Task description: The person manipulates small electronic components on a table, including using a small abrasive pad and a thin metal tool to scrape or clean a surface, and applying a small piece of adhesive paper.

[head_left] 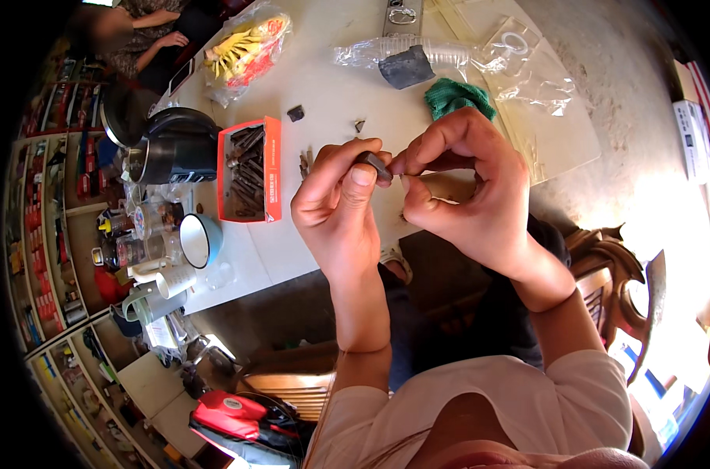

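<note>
A short, dark brown piece (375, 166) is pinched between the thumb and fingers of my left hand (339, 195), above the table's near edge. My right hand (472, 184) is closed in a pinch right beside the piece's end; whatever its fingertips hold is too small to make out. To the left of my hands stands an open red box (273, 168) with several dark, stick-like pieces (248, 168) in it. Some thin brown sticks (305, 162) lie just behind my left hand. Two small dark fragments, a larger one (295, 113) and a smaller one (359, 126), rest farther back.
Behind my right hand lie a green cloth (455, 97), a curved dark sheet (406, 67) and clear plastic packaging (538, 86). A bagged yellow-and-red item (248, 48), a black kettle (179, 152) and a blue-rimmed cup (201, 241) stand left. Another person (155, 35) sits at far left.
</note>
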Demonstrator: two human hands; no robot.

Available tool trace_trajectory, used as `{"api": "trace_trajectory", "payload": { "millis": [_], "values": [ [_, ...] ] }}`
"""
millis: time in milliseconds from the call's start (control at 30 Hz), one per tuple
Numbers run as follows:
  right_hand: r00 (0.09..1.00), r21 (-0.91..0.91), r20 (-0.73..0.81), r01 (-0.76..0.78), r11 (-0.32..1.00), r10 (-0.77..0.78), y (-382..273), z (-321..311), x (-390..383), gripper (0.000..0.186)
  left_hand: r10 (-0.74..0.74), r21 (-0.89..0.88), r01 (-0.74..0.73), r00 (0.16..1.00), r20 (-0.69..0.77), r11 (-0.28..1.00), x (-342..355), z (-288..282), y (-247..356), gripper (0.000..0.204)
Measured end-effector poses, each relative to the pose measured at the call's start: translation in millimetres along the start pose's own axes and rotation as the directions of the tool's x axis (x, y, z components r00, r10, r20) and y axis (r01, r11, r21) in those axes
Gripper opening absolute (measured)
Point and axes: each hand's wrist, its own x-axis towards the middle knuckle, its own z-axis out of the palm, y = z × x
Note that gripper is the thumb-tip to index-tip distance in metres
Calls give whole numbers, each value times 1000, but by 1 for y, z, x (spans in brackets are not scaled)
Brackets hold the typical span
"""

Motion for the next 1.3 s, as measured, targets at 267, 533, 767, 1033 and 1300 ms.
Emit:
{"api": "trace_trajectory", "payload": {
  "millis": [267, 533, 767, 1033, 1300],
  "values": [
    [999, -45, -7, 36, 998, -37, 0, 0, -3, 22, 25, 69, -23, 999, -41, 997, -2, 2, -1, 19],
    [998, -117, -46, 42, 992, -48, 2, 0, -1, 24, 26, 207, -28, 1000, 10, 978, -2, 2, 1, 18],
    [995, -176, -59, 69, 982, -80, 2, 1, 0, 25, 6, 165, -4, 1000, -10, 986, -2, 5, -1, 18],
    [996, -189, -34, 75, 979, -83, 3, -2, -4, 23, -10, 192, 17, 999, -37, 981, -5, 8, 1, 17],
    [994, -191, -41, 96, 977, -105, 2, 2, -4, 22, 24, 241, -19, 1000, -20, 970, -6, 7, 5, 17]
  ]
}}
